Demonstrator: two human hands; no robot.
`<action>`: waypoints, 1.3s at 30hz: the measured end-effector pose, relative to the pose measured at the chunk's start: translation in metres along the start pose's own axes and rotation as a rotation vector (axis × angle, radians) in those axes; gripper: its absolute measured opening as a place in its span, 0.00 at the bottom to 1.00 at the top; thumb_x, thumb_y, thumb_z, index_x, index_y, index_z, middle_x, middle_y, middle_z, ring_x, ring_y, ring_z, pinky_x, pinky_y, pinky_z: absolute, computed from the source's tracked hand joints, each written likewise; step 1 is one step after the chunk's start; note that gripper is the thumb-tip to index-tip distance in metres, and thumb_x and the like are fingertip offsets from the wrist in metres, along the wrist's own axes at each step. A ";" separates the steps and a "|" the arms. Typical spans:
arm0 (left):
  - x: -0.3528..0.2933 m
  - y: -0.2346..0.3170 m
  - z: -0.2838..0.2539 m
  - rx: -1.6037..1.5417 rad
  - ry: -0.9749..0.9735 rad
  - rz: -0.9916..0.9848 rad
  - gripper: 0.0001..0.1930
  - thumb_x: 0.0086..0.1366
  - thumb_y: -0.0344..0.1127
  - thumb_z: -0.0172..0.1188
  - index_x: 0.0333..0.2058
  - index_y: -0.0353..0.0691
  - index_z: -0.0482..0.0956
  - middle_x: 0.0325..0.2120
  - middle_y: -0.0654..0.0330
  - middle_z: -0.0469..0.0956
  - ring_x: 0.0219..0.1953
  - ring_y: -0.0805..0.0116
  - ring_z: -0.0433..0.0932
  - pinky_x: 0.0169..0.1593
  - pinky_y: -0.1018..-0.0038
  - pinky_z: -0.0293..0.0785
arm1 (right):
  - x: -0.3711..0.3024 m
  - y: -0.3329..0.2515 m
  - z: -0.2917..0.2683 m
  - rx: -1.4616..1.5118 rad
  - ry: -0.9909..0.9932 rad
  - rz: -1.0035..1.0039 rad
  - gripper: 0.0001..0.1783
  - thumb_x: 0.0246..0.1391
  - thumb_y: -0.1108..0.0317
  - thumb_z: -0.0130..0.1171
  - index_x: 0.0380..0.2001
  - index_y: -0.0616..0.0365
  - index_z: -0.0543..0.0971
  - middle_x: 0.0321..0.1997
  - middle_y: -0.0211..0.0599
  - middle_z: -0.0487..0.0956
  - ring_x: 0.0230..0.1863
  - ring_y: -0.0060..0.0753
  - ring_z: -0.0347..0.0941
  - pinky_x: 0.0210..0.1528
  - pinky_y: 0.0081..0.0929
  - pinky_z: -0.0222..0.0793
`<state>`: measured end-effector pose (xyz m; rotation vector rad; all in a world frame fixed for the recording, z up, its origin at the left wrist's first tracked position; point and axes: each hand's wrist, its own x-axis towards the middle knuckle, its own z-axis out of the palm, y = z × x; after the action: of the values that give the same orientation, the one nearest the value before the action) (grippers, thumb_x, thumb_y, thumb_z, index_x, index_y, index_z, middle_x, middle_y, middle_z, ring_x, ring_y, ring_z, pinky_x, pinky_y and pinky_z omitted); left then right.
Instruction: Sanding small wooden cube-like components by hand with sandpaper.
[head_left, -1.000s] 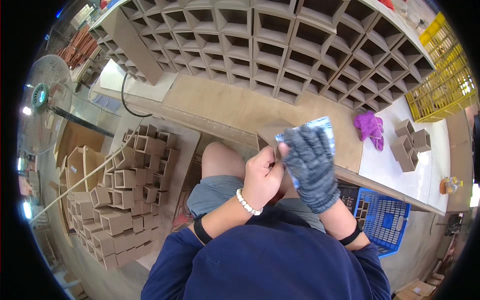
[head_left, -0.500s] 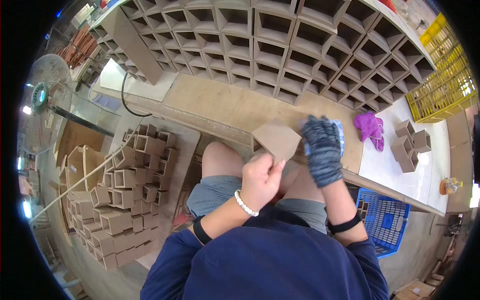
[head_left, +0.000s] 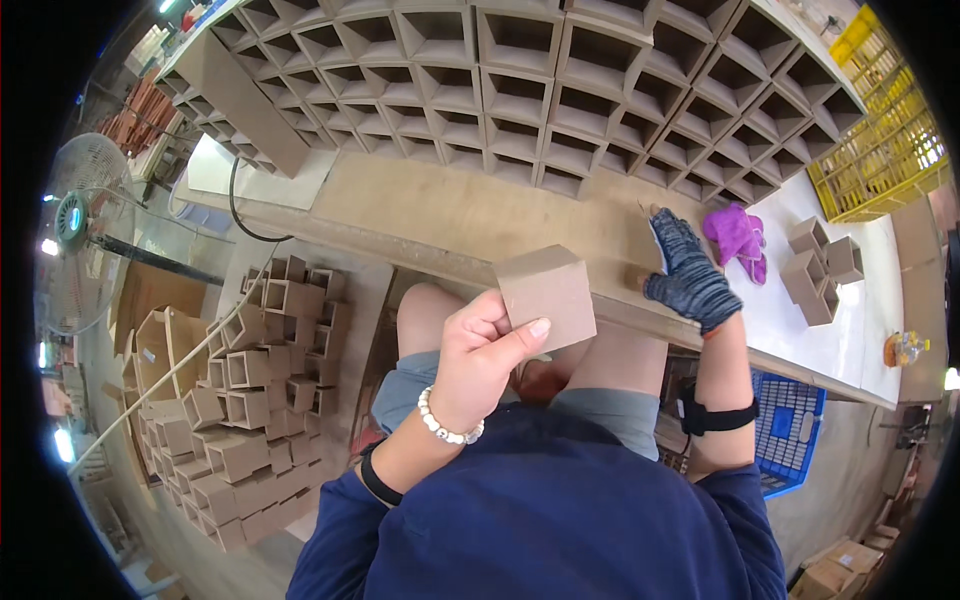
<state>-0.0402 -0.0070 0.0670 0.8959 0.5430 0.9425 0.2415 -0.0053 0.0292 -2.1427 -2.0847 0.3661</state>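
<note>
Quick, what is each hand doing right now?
Left hand: closed, holding the brown square box.
Right hand, gloved: resting on a board at the table edge; grip cannot be told.

The left hand (head_left: 478, 362) is covering the lower left corner of the brown board piece (head_left: 548, 293), so the fingers behind that piece are not showing. The gloved right hand (head_left: 688, 276) is hiding whatever it is pressing on the workbench (head_left: 450, 215); a thin brown edge beside the glove is possibly a second board, but the view is not confirming this. The person's torso is blocking the lap and the floor below. The fisheye rim is cutting off the yellow crate (head_left: 885, 150), the fan (head_left: 75, 215) and the top rows of open wooden boxes (head_left: 520, 90). The small object (head_left: 900, 348) on the white table is appearing too small to identify.
</note>
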 end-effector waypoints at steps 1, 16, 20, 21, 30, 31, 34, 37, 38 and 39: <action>-0.001 0.002 0.001 0.004 -0.002 -0.006 0.12 0.57 0.21 0.52 0.41 0.29 0.71 0.38 0.57 0.75 0.40 0.74 0.74 0.44 0.78 0.70 | -0.005 -0.001 -0.011 0.134 -0.026 -0.123 0.45 0.36 0.58 0.64 0.59 0.56 0.56 0.62 0.50 0.54 0.65 0.46 0.46 0.65 0.37 0.39; -0.005 -0.002 0.012 0.304 0.078 0.117 0.04 0.58 0.23 0.53 0.33 0.30 0.72 0.27 0.61 0.76 0.29 0.81 0.71 0.32 0.83 0.67 | -0.029 -0.057 -0.033 0.446 0.562 0.022 0.18 0.55 0.72 0.49 0.50 0.60 0.68 0.51 0.44 0.72 0.53 0.35 0.67 0.55 0.28 0.60; -0.004 -0.007 0.006 0.762 0.097 0.322 0.04 0.55 0.24 0.55 0.24 0.31 0.70 0.17 0.59 0.72 0.20 0.76 0.68 0.24 0.80 0.63 | -0.038 -0.099 -0.032 0.627 0.775 -0.254 0.19 0.52 0.77 0.50 0.49 0.62 0.69 0.46 0.42 0.74 0.48 0.39 0.71 0.52 0.27 0.64; -0.003 -0.009 0.005 0.826 0.100 0.387 0.05 0.54 0.24 0.56 0.22 0.32 0.70 0.15 0.57 0.71 0.18 0.73 0.67 0.22 0.79 0.63 | -0.040 -0.102 -0.032 0.597 0.763 -0.303 0.19 0.51 0.78 0.50 0.49 0.61 0.69 0.46 0.42 0.74 0.48 0.40 0.71 0.52 0.28 0.64; -0.004 -0.011 0.012 0.698 0.115 0.380 0.09 0.51 0.23 0.57 0.18 0.34 0.66 0.14 0.56 0.68 0.15 0.67 0.67 0.20 0.75 0.60 | -0.042 -0.116 -0.037 0.533 0.506 -0.445 0.24 0.42 0.77 0.60 0.47 0.58 0.72 0.45 0.41 0.75 0.46 0.41 0.72 0.49 0.28 0.65; -0.004 -0.010 0.012 0.696 0.116 0.382 0.09 0.51 0.23 0.57 0.18 0.34 0.66 0.14 0.56 0.68 0.15 0.67 0.67 0.20 0.75 0.60 | -0.044 -0.117 -0.036 0.553 0.515 -0.401 0.24 0.41 0.76 0.62 0.46 0.57 0.72 0.44 0.40 0.76 0.45 0.40 0.72 0.48 0.28 0.66; -0.004 -0.007 0.007 0.804 0.078 0.451 0.09 0.51 0.23 0.57 0.18 0.34 0.66 0.13 0.56 0.67 0.15 0.64 0.65 0.20 0.74 0.59 | -0.049 -0.116 -0.039 0.692 0.414 -0.278 0.21 0.43 0.75 0.62 0.44 0.60 0.73 0.41 0.40 0.77 0.43 0.33 0.73 0.48 0.26 0.65; -0.006 -0.010 0.002 0.888 0.037 0.503 0.09 0.50 0.23 0.58 0.17 0.34 0.66 0.13 0.56 0.66 0.15 0.62 0.63 0.19 0.72 0.58 | -0.052 -0.118 -0.037 0.755 0.537 -0.178 0.18 0.46 0.73 0.60 0.43 0.63 0.73 0.40 0.40 0.77 0.42 0.27 0.72 0.49 0.25 0.65; -0.006 -0.010 0.003 0.889 0.043 0.523 0.09 0.50 0.23 0.58 0.17 0.34 0.66 0.12 0.56 0.65 0.15 0.61 0.63 0.20 0.71 0.58 | -0.051 -0.117 -0.033 0.817 0.567 -0.116 0.17 0.47 0.72 0.60 0.41 0.65 0.73 0.40 0.40 0.77 0.43 0.26 0.71 0.50 0.25 0.64; -0.005 -0.011 0.003 0.889 0.049 0.543 0.09 0.49 0.23 0.58 0.17 0.35 0.66 0.12 0.56 0.64 0.15 0.60 0.62 0.20 0.71 0.57 | -0.051 -0.118 -0.034 0.816 0.567 -0.118 0.17 0.47 0.72 0.60 0.41 0.65 0.73 0.40 0.40 0.77 0.43 0.26 0.71 0.50 0.25 0.64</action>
<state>-0.0356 -0.0162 0.0598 1.8888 0.8000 1.2252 0.1353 -0.0491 0.0968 -1.4125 -1.3874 0.4298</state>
